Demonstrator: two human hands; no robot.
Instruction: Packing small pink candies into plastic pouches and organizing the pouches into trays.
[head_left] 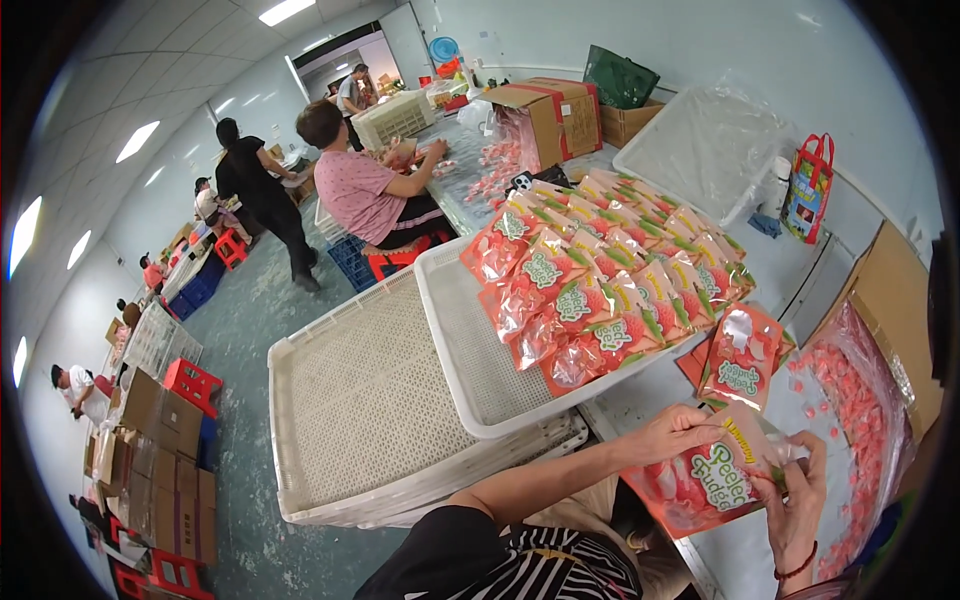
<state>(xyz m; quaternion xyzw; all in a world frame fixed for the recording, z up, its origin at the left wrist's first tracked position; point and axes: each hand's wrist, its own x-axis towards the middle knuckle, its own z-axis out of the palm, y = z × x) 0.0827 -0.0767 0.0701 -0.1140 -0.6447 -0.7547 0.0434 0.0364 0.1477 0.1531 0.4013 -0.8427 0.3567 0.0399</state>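
A pink and red candy pouch (712, 484) with green lettering and a strawberry-like picture is held over the table's near right edge. My left hand (672, 434) pinches its upper left edge. At the pouch's right end, my right hand (798, 500) grips the edge, thumb on the front, with something clear or whitish by the fingers that I cannot make out. Just beyond lie a few more pouches (742, 362). To their left, rows of similar pouches (610, 270) overlap in a white plastic tray (475, 400).
Small pink candies (855, 400) spill from a plastic-lined cardboard box (900, 310) at right. An off-white mesh tray (360, 390) tops a stack at left. Behind are a clear-lined tray (700, 140), a bag (808, 190) and an open carton (560, 115). A person in pink (355, 190) sits at the table's far end.
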